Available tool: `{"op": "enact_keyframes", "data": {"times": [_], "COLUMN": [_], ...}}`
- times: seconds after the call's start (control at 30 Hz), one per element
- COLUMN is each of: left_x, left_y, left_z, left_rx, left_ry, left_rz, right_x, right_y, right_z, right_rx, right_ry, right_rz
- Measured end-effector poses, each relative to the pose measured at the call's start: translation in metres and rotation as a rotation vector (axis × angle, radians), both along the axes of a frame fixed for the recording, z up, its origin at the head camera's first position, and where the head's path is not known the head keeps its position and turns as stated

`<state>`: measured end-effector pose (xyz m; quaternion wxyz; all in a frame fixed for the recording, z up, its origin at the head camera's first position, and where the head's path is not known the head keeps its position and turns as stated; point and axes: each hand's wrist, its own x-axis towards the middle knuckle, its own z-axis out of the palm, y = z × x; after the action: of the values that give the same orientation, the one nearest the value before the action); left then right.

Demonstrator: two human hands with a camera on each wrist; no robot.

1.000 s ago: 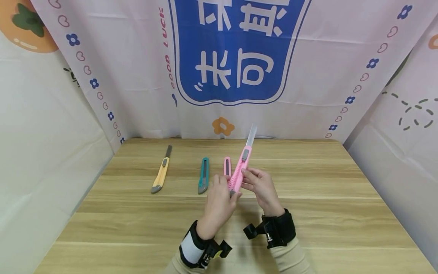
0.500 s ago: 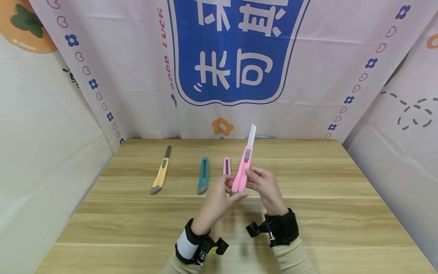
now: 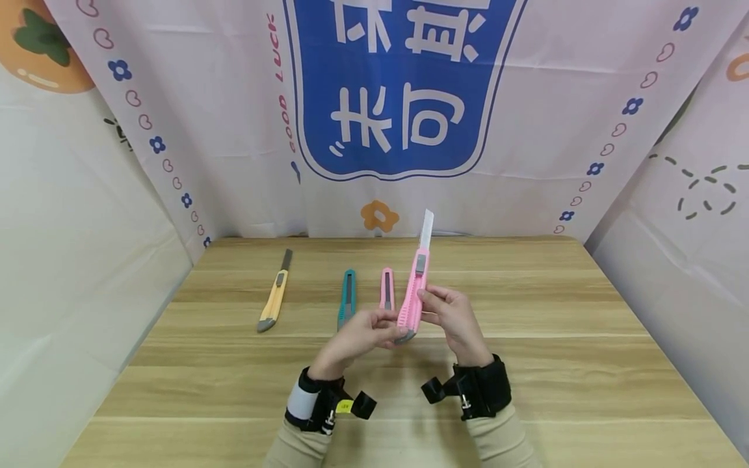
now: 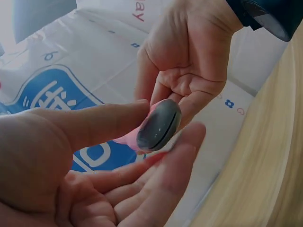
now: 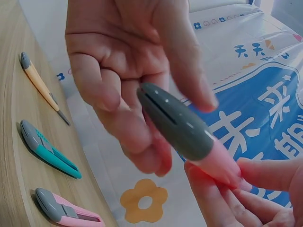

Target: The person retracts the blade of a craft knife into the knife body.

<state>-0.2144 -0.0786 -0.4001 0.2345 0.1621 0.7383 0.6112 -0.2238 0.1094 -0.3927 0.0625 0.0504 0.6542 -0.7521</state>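
My right hand (image 3: 459, 322) pinches a pink utility knife (image 3: 416, 286) between thumb and fingers, above the table. Its blade is extended and points up and away. At the knife's grey end cap (image 4: 160, 125) is my left hand (image 3: 358, 337); its thumb and fingers are spread apart around the cap, not closed on it. In the right wrist view, a gap shows between the left thumb and the cap. A second pink utility knife (image 3: 387, 289) lies on the table, partly hidden behind my left hand. Beside it is a teal utility knife (image 3: 348, 292), its lower end also covered.
A yellow utility knife (image 3: 274, 300) with its blade out lies further left on the wooden table (image 3: 562, 364). A white printed cloth (image 3: 544, 123) hangs at the table's back edge, and pale cloths flank both sides.
My left hand has moved left and its fingers have loosened from the knife's lower end, exposing the grey cap. The right hand keeps hold of the pink utility knife, which stands slightly more upright.
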Motion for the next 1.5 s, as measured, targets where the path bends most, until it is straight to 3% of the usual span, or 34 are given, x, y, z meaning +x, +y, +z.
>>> {"op": "enact_keyframes", "data": {"times": [0.13, 0.37, 0.6, 0.97, 1.2, 1.5], "left_x": [-0.001, -0.001, 0.001, 0.001, 0.003, 0.004], "left_y": [0.001, 0.004, 0.013, 0.023, 0.022, 0.020], "left_z": [-0.004, -0.006, -0.010, -0.025, -0.025, -0.023], "left_rx": [0.029, 0.047, 0.015, -0.044, -0.066, -0.055], "left_ry": [-0.056, -0.100, -0.102, -0.124, -0.105, -0.103], "left_rz": [-0.064, -0.062, -0.086, -0.165, -0.180, -0.220], "right_x": [0.001, 0.002, -0.004, -0.007, -0.005, -0.004], "right_y": [0.001, 0.003, 0.006, 0.006, 0.000, -0.003], "right_z": [0.001, 0.002, -0.001, -0.002, 0.000, -0.002], "right_rx": [0.014, 0.016, -0.011, -0.053, -0.059, -0.055], "right_ry": [0.011, 0.008, 0.000, -0.027, -0.034, 0.007], "right_rz": [0.017, 0.059, 0.056, -0.066, -0.124, -0.120]}}
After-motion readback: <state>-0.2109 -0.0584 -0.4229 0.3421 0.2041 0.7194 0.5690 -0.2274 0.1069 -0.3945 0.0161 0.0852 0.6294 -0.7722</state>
